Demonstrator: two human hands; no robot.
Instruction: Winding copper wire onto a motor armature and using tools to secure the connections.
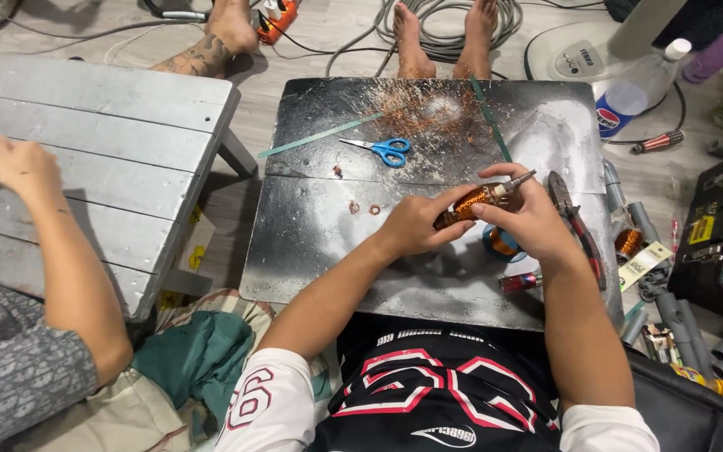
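Head view: left hand [416, 226] and right hand [529, 219] over metal table [311, 251], fingers of both pinching copper coil [472, 203]; blue scissors [382, 150] well apart; small spool [499, 243] below, probably wire.

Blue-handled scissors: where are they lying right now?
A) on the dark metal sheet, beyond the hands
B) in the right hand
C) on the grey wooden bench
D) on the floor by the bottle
A: the scissors lie flat on the metal sheet, beyond both hands, which hold a copper-wound rotor.
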